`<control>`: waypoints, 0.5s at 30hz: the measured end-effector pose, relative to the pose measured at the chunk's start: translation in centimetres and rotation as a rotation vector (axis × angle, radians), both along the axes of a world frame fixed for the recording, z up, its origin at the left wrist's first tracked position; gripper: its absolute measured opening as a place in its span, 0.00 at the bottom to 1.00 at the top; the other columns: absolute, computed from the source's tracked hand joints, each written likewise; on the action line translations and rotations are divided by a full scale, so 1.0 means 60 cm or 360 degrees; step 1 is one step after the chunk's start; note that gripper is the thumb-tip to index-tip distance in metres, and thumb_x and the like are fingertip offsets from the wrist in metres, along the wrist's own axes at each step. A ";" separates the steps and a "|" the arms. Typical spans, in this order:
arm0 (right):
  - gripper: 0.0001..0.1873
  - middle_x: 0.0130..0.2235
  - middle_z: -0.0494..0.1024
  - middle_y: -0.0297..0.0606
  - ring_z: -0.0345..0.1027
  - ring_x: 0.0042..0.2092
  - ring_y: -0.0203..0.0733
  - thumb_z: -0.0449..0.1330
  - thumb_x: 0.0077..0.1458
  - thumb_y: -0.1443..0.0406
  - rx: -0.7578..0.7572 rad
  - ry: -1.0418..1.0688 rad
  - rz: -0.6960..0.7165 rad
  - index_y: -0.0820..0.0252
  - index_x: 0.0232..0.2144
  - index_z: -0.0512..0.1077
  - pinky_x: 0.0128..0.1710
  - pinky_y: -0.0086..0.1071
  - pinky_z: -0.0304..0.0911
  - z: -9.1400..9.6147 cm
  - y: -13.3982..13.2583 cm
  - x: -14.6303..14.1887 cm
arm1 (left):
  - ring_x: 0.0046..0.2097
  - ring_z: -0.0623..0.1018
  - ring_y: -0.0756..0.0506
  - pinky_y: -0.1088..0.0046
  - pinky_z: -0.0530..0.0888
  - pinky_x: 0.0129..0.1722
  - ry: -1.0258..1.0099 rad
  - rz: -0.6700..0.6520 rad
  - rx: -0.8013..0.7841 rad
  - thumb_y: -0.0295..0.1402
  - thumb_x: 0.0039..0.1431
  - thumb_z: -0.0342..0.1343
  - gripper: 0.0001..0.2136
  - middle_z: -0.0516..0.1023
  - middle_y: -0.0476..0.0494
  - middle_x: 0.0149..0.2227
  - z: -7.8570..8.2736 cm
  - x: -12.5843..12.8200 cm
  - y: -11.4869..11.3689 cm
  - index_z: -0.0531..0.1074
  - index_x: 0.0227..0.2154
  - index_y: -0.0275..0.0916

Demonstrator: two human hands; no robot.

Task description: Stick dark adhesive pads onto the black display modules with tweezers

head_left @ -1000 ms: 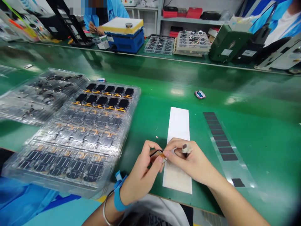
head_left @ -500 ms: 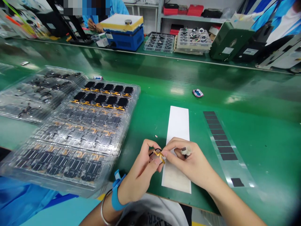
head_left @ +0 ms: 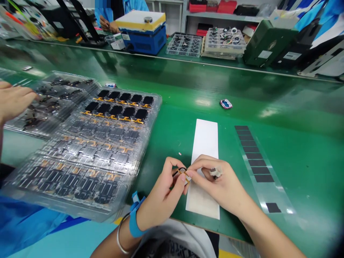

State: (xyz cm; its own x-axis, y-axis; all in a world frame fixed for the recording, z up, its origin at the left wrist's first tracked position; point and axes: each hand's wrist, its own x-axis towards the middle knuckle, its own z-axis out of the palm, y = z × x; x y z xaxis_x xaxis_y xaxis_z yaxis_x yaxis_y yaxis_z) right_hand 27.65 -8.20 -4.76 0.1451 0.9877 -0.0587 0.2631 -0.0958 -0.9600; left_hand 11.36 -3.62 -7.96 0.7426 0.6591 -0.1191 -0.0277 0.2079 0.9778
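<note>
My left hand and my right hand meet above a white paper strip on the green mat. Between their fingertips is a small dark part with an orange flex cable, partly hidden by my fingers. My left hand pinches its dark end, and my right thumb and forefinger press on the orange flex. A small dark-and-white piece sits among my right fingers. A blue wrist strap and a silver bangle circle my left wrist.
A clear tray of black modules with orange flex cables lies to the left, and a co-worker's hand is over another tray. To the right lies a film of black pads. Machines and trays line the far bench.
A co-worker's hand has come in from the left edge over the trays. My hands stay together on the small part, and the view has tilted slightly.
</note>
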 end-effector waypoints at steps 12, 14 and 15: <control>0.07 0.27 0.73 0.32 0.59 0.25 0.29 0.62 0.55 0.65 -0.0029 -0.0003 -0.0010 0.58 0.26 0.77 0.21 0.26 0.50 -0.003 0.002 0.000 | 0.27 0.60 0.53 0.79 0.60 0.27 -0.0014 0.0024 -0.0019 0.38 0.70 0.46 0.07 0.60 0.56 0.26 -0.008 0.001 0.001 0.54 0.41 0.42; 0.07 0.27 0.73 0.33 0.60 0.25 0.30 0.62 0.55 0.65 -0.0030 -0.0009 -0.0009 0.58 0.26 0.77 0.22 0.26 0.50 -0.003 0.002 0.000 | 0.27 0.61 0.53 0.79 0.60 0.27 -0.0010 0.0025 -0.0016 0.37 0.70 0.45 0.06 0.60 0.56 0.26 -0.007 0.002 0.001 0.55 0.41 0.42; 0.07 0.27 0.73 0.33 0.61 0.26 0.30 0.62 0.55 0.65 -0.0027 -0.0016 -0.0004 0.58 0.26 0.77 0.22 0.26 0.51 -0.003 0.001 0.000 | 0.27 0.61 0.53 0.79 0.60 0.27 -0.0004 0.0027 -0.0022 0.38 0.70 0.45 0.06 0.60 0.56 0.26 -0.005 0.003 0.001 0.55 0.41 0.42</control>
State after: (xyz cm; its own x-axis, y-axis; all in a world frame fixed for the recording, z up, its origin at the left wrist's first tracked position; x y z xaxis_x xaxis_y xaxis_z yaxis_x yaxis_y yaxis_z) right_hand 27.64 -8.12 -4.97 0.1485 0.9861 -0.0742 0.2723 -0.1129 -0.9556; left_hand 11.52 -3.56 -8.28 0.7316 0.6699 -0.1264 -0.0336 0.2207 0.9748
